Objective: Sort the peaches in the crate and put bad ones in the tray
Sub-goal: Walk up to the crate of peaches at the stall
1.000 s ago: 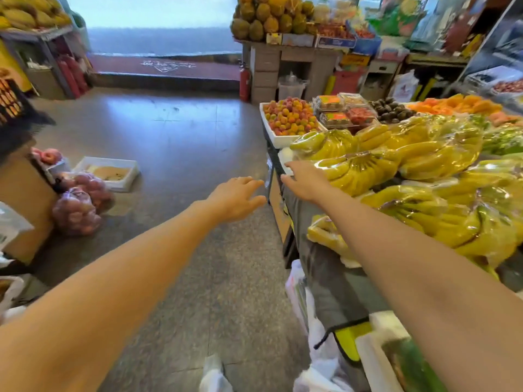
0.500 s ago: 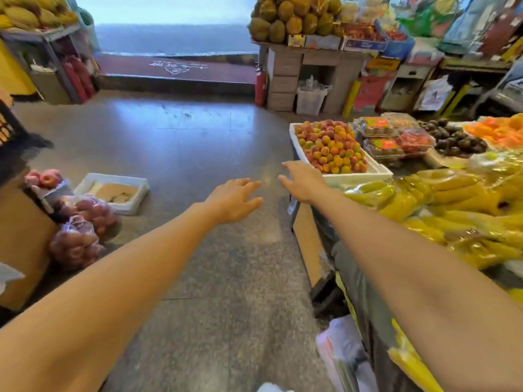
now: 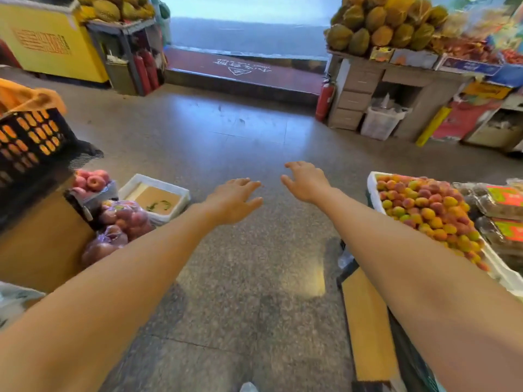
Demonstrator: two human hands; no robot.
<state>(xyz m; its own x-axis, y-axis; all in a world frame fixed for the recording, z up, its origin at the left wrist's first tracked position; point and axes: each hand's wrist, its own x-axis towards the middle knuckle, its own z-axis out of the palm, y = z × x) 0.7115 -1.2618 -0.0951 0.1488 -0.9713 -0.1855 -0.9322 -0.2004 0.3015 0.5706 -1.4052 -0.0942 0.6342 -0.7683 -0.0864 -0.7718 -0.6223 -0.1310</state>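
Above floor: left hand, right hand outstretched, empty; peaches right.

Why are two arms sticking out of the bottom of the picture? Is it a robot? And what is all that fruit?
It is not a robot. A person wears a camera on their head, so you see what they see: their own two arms reaching forward in a fruit shop. The left hand and the right hand are both open and hold nothing, out in the air above the floor. On the right is a white crate piled with red and yellow peaches. On the floor to the left sits a white tray with brown card inside, next to bags of red fruit. Far back are spiky durians.
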